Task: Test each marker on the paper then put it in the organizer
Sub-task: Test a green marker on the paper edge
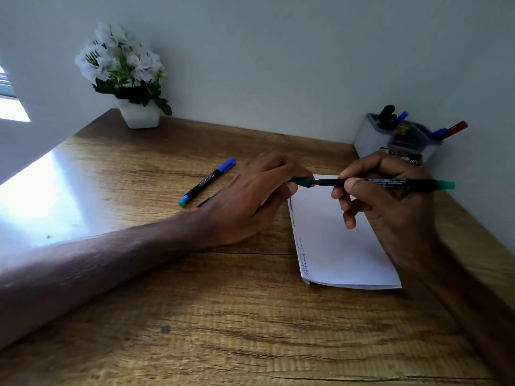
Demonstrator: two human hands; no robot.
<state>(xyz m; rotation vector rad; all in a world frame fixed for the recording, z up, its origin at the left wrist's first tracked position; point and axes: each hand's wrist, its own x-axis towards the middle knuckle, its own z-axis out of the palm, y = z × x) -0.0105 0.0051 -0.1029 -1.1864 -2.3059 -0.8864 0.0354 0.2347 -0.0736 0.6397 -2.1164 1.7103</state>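
Observation:
My right hand (387, 196) grips a black marker (390, 183) with a green end, held level above the white paper (342, 246). My left hand (256, 196) pinches the marker's green cap (302, 181) at the tip end, right against the barrel. The paper lies on the wooden table (223, 316) and bears short ink marks along its left edge. A second marker (207, 181) with a blue cap lies on the table left of my left hand. Another marker (206, 202), mostly hidden, peeks out from under that hand. The grey organizer (373, 135) stands at the back right against the wall.
The organizer holds several markers, among them black, blue and red ones. A white pot of white flowers (125, 76) stands at the back left corner. The wall runs close behind the table. Bright window glare lies on the table's left part.

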